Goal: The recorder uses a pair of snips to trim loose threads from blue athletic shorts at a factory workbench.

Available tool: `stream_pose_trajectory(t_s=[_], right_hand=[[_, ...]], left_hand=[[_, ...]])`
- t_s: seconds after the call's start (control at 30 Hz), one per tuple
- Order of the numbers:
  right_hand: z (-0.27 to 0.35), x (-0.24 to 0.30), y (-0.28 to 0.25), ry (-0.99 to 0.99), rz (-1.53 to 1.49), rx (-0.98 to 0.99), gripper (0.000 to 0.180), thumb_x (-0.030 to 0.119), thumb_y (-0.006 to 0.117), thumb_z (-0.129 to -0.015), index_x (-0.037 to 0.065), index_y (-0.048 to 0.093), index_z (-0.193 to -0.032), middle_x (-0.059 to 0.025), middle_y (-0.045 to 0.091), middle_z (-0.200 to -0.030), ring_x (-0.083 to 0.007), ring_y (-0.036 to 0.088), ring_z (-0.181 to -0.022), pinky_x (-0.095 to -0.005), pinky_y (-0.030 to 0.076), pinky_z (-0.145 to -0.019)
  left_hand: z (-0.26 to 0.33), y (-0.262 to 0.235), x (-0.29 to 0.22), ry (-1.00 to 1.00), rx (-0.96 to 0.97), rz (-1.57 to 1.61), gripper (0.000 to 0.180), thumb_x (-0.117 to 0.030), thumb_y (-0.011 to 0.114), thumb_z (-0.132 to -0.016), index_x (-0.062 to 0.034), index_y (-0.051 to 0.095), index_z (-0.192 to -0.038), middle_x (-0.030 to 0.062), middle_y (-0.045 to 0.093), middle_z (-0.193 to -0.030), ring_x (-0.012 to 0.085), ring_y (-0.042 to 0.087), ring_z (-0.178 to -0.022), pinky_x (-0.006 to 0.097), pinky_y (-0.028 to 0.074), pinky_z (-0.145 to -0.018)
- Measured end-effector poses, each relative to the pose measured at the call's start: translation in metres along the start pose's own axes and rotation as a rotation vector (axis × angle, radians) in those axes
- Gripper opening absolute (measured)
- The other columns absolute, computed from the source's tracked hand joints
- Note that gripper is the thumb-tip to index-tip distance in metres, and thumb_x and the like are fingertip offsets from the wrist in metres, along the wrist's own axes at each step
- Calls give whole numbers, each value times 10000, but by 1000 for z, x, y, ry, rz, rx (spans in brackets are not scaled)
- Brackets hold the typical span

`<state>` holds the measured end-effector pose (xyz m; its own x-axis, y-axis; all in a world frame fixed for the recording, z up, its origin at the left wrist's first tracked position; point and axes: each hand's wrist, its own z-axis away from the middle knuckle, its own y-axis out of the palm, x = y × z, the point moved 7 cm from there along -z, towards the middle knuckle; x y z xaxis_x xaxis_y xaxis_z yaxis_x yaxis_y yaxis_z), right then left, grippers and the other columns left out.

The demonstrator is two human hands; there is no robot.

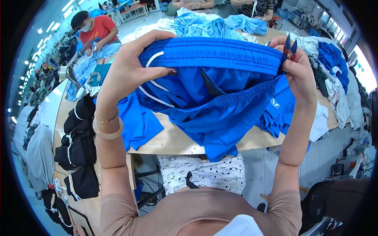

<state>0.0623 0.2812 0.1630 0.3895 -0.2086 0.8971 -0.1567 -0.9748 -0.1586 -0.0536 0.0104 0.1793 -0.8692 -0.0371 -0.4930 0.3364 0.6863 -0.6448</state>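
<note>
Head view: a pair of bright blue fabric shorts with a ribbed elastic waistband (212, 78) is held up above the near edge of the pale wooden worktable (173, 139). The left hand (128, 69) grips the waistband's left end, thumb pressed across the front beside the white drawstring (151, 84). The right hand (297, 65) pinches the right end, with small red-handled thread snips (290, 46) tucked in its fingers. Black folded garments (78, 137) lie at left; blue piles sit far across.
</note>
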Motion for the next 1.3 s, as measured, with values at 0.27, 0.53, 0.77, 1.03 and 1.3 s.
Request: stream_pose_trajectory(t_s=[0.27, 0.53, 0.77, 1.03, 1.3], right_hand=[[-6, 58, 4, -213, 412, -134, 338, 13, 464, -714, -10, 624, -1011, -7, 586, -880, -64, 514, -797, -178, 394, -746], [-26, 61, 22, -218, 592, -41, 178, 96, 506, -808, 8, 551, -955, 31, 455, -759, -58, 392, -682, -215, 325, -602], [-34, 64, 32, -207, 676, 65, 321, 192, 621, -796, 29, 552, -1064, -5, 555, -861, -83, 515, -803, -224, 439, -731], [-44, 53, 5, -45, 601, 53, 272, 201, 701, -768, 71, 642, -1000, 14, 615, -825, -50, 542, -776, -197, 426, -737], [-39, 11, -1, -4, 338, -131, 241, 201, 676, -829, 17, 647, -983, 19, 628, -864, -54, 551, -790, -190, 411, -749]], left_hand=[[-14, -18, -19, 79, -57, -1, 408, -207, 710, -766, 3, 575, -1088, 55, 611, -990, 114, 545, -913, 260, 436, -861], [-27, -9, 7, -92, 71, 37, 169, -109, 639, -849, -21, 526, -939, -15, 533, -834, 36, 469, -810, 180, 394, -714], [-44, 6, 8, -55, 52, 141, 238, -127, 580, -880, -33, 517, -1090, 12, 551, -933, 56, 490, -894, 190, 406, -801], [-53, 21, 2, -57, 176, -79, 319, -71, 639, -700, 15, 600, -1004, 33, 592, -874, 102, 512, -827, 247, 425, -818], [-33, 46, 32, -254, 380, 928, 265, -121, 608, -853, 34, 632, -1067, 50, 663, -933, 41, 597, -819, 161, 486, -717]])
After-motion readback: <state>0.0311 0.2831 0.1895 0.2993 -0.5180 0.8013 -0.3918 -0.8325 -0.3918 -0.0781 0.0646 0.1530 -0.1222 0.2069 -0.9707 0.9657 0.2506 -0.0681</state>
